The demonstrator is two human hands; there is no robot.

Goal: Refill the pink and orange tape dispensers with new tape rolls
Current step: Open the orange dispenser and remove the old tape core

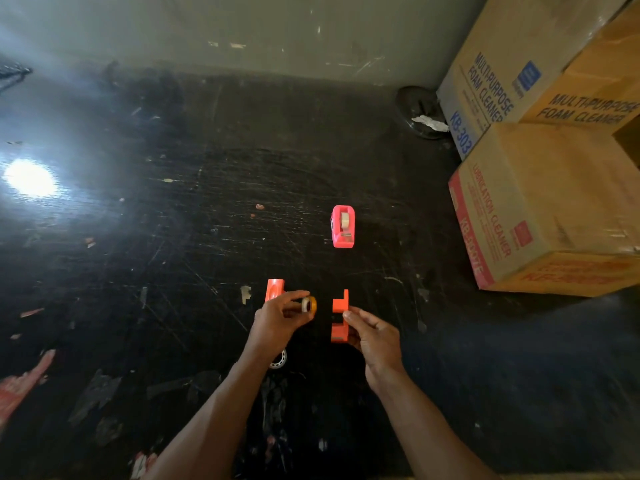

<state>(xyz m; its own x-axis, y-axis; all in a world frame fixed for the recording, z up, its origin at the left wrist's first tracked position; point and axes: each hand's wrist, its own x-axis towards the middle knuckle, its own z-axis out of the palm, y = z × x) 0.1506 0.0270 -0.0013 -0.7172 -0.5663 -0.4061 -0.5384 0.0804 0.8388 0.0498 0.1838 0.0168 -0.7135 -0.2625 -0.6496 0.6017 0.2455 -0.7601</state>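
Fingertips of the left hand (278,318) pinch a small amber tape roll (309,304) beside the open orange plastic dispenser half (340,317) that the right hand (375,336) pinches by its edge. Such a light hold risks dropping the roll onto the scratched black tabletop (173,237) or seating it crooked. Beyond, the other orange half (275,289) lies loose, and the pink dispenser (343,226) stands apart, already holding a roll.

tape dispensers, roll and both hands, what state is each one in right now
pink dispenser: closed, roll inside, standing on the table
orange dispenser half: open, empty, held by right hand
other orange half: lying apart on table
tape roll: pinched in left hand
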